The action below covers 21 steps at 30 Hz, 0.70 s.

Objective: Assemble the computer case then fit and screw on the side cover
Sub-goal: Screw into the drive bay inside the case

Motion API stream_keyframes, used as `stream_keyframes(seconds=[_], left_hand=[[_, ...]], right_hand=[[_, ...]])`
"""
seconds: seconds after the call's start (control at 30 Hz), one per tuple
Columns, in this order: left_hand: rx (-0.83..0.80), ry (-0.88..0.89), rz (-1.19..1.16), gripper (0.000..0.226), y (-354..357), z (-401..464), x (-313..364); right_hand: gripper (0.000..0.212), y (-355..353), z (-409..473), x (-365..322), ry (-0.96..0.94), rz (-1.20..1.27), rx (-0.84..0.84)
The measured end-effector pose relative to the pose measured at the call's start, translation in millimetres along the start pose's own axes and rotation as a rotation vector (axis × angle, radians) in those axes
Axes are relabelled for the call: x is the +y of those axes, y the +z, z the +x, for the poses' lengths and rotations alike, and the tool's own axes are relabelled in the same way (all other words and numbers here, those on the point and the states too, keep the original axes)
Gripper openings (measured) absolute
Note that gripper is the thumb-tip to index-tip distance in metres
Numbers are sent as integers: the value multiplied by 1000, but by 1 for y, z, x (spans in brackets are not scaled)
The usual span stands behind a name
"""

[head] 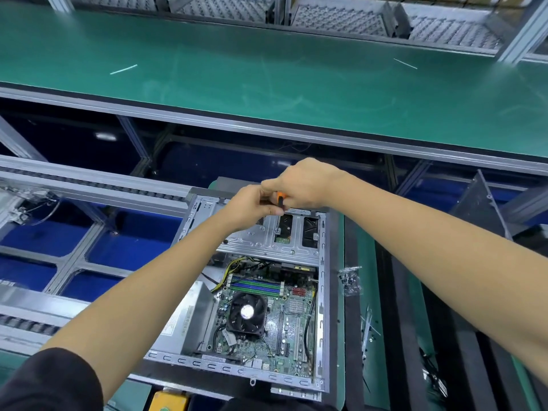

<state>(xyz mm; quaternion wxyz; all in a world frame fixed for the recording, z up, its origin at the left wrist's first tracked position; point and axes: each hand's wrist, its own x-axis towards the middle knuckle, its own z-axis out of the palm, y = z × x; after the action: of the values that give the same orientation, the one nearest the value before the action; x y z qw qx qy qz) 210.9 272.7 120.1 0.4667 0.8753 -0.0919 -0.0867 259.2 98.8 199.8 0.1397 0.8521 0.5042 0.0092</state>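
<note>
An open computer case (323, 292) lies on its side in front of me, showing the motherboard with a black CPU fan (246, 312) and a silver drive cage (267, 238) at the far end. Both my hands meet above the drive cage. My right hand (302, 182) grips the top of an orange-and-black screwdriver (279, 200). My left hand (252, 207) pinches it lower down. The shaft points down to a screw on the cage. A dark side cover (482, 209) leans upright at the right.
A clear bag of screws (350, 281) lies just right of the case, with thin metal strips (367, 327) nearer me. A green conveyor belt (267, 75) runs across the far side. Roller rails (89, 185) stand at the left. A yellow object (169, 401) sits at the bottom edge.
</note>
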Motion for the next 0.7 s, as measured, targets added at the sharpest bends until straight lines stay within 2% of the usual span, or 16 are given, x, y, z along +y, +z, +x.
stream_keyframes(seconds=[0.07,0.17,0.3,0.4,0.5,0.6,0.7], left_hand=[[-39,41,1,22,-3,-2,2],[25,51,26,37,0,-4,8],[118,6,69,28,7,-3,11],[43,-36,119,20,1,-3,12],[5,-15,85,25,-3,-5,14],[124,26,280,35,0,-6,15],[192,19,342,34,8,-4,15]], right_hand=[[21,-3,1,0,45,19,-15],[25,-3,3,-3,138,-20,-44],[27,2,2,-6,126,-51,-28],[25,2,-1,-7,12,-2,-7],[19,-1,0,-8,47,30,-17],[4,1,1,-6,145,48,-48],[14,5,1,-7,167,-7,-56]])
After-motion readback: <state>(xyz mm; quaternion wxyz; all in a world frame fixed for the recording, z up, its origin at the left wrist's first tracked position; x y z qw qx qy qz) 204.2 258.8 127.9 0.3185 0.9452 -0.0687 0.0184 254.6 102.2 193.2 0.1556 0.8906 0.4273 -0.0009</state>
